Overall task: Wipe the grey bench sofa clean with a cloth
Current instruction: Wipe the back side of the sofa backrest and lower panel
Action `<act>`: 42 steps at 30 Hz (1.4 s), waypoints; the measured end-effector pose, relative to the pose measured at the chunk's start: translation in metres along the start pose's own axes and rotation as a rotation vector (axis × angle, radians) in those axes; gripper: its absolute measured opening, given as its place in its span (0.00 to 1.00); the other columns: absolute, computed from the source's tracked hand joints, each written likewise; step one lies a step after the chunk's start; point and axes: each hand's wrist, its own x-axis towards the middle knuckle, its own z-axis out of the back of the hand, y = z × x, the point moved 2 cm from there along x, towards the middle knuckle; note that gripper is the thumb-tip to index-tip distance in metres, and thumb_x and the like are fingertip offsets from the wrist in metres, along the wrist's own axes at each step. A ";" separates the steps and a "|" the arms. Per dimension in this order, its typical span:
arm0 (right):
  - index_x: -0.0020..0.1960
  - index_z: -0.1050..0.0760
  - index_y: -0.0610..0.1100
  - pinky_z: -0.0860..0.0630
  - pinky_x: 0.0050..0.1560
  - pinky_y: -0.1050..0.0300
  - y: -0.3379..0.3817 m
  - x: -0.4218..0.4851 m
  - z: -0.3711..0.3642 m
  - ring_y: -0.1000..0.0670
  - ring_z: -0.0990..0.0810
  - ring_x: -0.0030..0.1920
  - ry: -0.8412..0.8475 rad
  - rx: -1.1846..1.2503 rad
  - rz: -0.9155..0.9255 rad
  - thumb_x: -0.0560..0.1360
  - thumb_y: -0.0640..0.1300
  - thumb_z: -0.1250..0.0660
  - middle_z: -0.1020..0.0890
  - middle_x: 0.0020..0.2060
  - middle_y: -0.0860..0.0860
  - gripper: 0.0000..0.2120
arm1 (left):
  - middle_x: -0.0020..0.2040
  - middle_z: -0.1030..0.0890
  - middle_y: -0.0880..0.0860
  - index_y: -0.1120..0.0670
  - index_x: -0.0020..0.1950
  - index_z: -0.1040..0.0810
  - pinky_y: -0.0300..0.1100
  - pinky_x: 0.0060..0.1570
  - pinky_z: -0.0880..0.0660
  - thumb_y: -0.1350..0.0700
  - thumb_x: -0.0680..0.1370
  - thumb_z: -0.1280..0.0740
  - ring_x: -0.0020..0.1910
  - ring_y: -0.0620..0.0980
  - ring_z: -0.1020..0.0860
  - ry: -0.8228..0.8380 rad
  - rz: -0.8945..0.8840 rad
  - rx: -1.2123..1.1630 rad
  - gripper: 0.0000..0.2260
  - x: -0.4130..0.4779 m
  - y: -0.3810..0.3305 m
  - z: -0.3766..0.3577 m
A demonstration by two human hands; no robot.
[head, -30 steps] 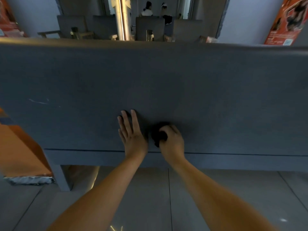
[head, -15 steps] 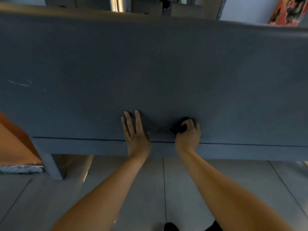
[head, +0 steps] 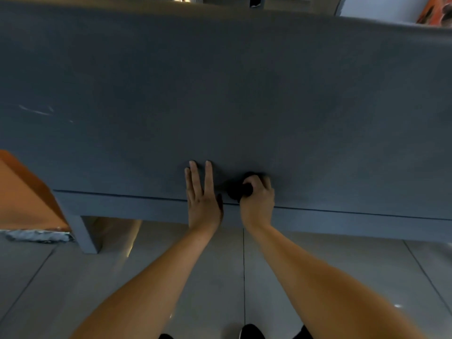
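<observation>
Just two hands [head: 203, 204] [head: 257, 203], one cloth [head: 237, 190].

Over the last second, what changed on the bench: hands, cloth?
The right hand, gripping the dark cloth, swept right, away from the left hand, then came back left beside it, near the front edge of the bench sofa. Unchanged: the same grip on the cloth, and the left hand flat on the seat with straight fingers.

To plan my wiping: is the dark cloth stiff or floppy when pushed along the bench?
Probably soft and floppy: the cloth sits crumpled into a ball inside the right hand. Likely light: one hand alone holds it.
</observation>
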 end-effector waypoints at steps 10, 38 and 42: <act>0.52 0.23 0.47 0.23 0.53 0.50 0.051 -0.022 -0.048 0.45 0.24 0.51 0.279 0.142 0.065 0.74 0.31 0.38 0.25 0.55 0.51 0.14 | 0.81 0.64 0.41 0.47 0.83 0.52 0.38 0.78 0.58 0.56 0.82 0.36 0.81 0.44 0.62 0.061 -0.111 -0.156 0.35 -0.007 0.024 0.022; 0.57 0.28 0.51 0.20 0.47 0.49 0.214 -0.062 -0.051 0.50 0.20 0.48 0.606 0.467 -0.059 0.80 0.42 0.37 0.20 0.49 0.52 0.08 | 0.63 0.22 0.58 0.51 0.68 0.30 0.50 0.54 0.19 0.58 0.86 0.42 0.59 0.55 0.19 -0.252 0.301 -1.055 0.11 -0.031 0.070 0.196; 0.49 0.27 0.49 0.23 0.43 0.54 0.227 -0.056 -0.073 0.49 0.20 0.45 0.648 0.434 0.017 0.77 0.40 0.33 0.20 0.44 0.51 0.05 | 0.59 0.18 0.58 0.53 0.65 0.24 0.58 0.58 0.20 0.59 0.85 0.40 0.57 0.55 0.18 -0.190 0.373 -0.985 0.10 -0.013 0.078 0.213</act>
